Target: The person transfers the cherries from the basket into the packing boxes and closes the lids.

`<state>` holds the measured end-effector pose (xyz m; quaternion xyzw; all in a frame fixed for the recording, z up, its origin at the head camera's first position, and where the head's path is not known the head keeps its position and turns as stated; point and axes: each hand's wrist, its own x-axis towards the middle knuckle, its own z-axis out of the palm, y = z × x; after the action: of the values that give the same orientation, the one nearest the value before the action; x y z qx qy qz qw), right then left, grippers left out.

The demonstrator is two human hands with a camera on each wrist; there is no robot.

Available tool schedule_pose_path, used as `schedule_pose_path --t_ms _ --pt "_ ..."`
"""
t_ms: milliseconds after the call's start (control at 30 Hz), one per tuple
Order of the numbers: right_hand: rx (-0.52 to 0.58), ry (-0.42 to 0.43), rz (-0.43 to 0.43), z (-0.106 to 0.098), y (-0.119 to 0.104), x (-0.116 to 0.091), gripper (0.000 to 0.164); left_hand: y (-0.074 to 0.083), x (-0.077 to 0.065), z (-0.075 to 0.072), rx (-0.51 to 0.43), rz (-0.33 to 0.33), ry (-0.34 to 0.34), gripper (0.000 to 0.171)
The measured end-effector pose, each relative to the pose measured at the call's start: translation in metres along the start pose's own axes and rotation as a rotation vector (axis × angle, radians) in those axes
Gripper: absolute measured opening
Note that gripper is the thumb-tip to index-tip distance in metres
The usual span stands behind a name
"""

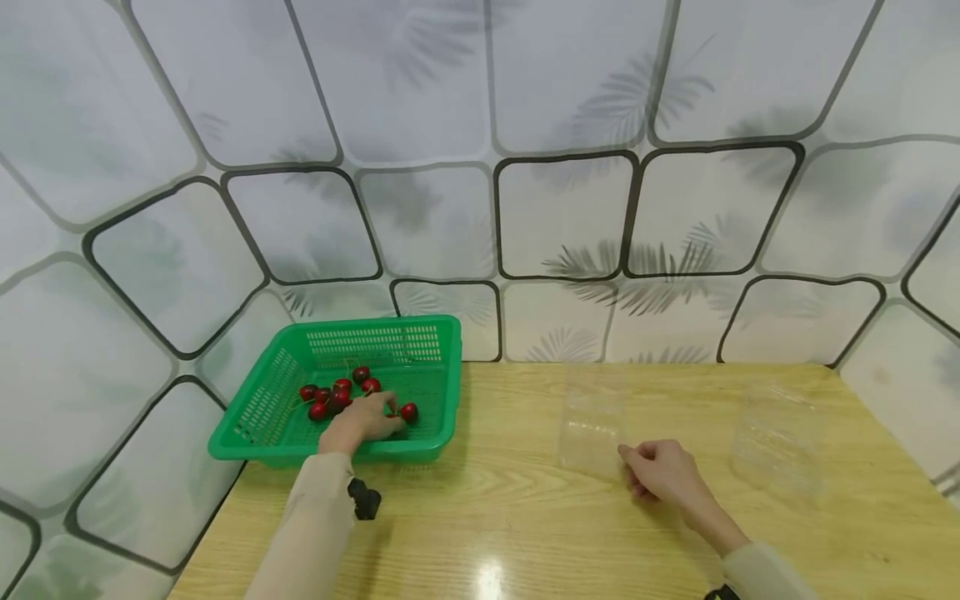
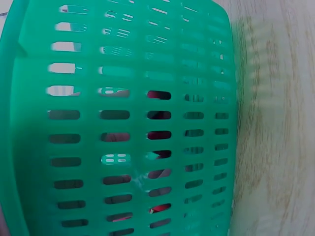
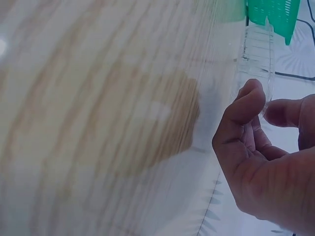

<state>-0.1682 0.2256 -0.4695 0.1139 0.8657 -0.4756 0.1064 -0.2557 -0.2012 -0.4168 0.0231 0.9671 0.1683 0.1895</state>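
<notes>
My left hand (image 1: 365, 419) reaches down into a green plastic basket (image 1: 447, 375), among red cherries (image 1: 318, 412). Its thumb and fingertips are right at one cherry (image 1: 408, 412) on the right; I cannot tell whether they pinch it. In the left wrist view, the slotted basket wall (image 2: 29, 123) hides most of the hand, with bits of red behind the slots. My right hand (image 1: 663, 477) pinches the near right edge of a clear plastic container (image 1: 588, 433) on the table. In the right wrist view, thumb and index finger (image 3: 248, 101) meet at the container's edge (image 3: 257, 54).
A second clear container (image 1: 778, 442) stands to the right of my right hand on the light wooden table (image 1: 495, 500). A patterned wall covering (image 1: 562, 217) rises directly behind the table and along its sides. The basket stands at the table's back left.
</notes>
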Motion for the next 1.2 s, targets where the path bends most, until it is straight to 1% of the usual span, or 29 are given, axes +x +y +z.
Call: schedule_pose_path --t_ms 100,233,300,400,500,533,567,667,700,733,800,967,1033,1100,1200 --pt "0.006 -0.018 0.007 -0.001 0.0 -0.002 0.039 -0.001 0.0 0.0 -0.006 0.007 0.007 0.02" --pt "0.018 -0.032 0.027 -0.001 0.0 -0.004 0.038 -0.002 -0.001 0.0 -0.012 0.025 0.042 0.024" --pt "0.024 -0.035 0.036 -0.001 0.001 -0.005 0.037 -0.002 -0.001 0.0 -0.017 0.028 0.082 0.026" --pt "0.036 -0.038 0.042 -0.002 0.003 -0.006 0.036 -0.003 0.0 0.0 -0.058 0.019 0.146 0.026" --pt "0.046 -0.035 0.046 -0.003 0.004 -0.006 0.034 -0.003 0.0 -0.001 -0.107 0.016 0.21 0.037" --pt "0.053 -0.035 0.044 -0.004 0.004 -0.006 0.034 -0.003 0.0 -0.001 -0.123 0.015 0.228 0.038" --pt "0.062 -0.034 0.046 -0.004 0.005 -0.006 0.033 -0.003 0.0 -0.001 -0.129 0.016 0.251 0.034" --pt "0.1 -0.044 0.046 -0.005 0.006 -0.006 0.031 -0.003 -0.001 -0.002 -0.148 0.026 0.313 0.015" --pt "0.118 -0.049 0.046 -0.006 0.007 -0.007 0.03 -0.004 -0.002 -0.002 -0.153 0.029 0.331 0.014" --pt "0.137 -0.054 0.046 -0.006 0.007 -0.007 0.029 -0.004 -0.002 -0.002 -0.159 0.035 0.345 0.018" --pt "0.166 -0.068 0.042 -0.006 0.009 -0.008 0.028 -0.004 -0.003 -0.002 -0.165 0.05 0.372 0.024" --pt "0.189 -0.109 0.062 -0.008 0.012 -0.011 0.028 -0.005 -0.007 -0.003 -0.194 0.096 0.416 0.019" --pt "0.187 -0.125 0.074 -0.008 0.013 -0.012 0.028 -0.005 -0.008 -0.004 -0.21 0.128 0.437 0.024" --pt "0.188 -0.131 0.076 -0.008 0.015 -0.013 0.028 -0.005 -0.01 -0.005 -0.205 0.168 0.458 0.03" --pt "0.194 -0.112 0.055 -0.009 0.016 -0.015 0.026 -0.004 -0.014 -0.006 -0.183 0.218 0.499 0.031"
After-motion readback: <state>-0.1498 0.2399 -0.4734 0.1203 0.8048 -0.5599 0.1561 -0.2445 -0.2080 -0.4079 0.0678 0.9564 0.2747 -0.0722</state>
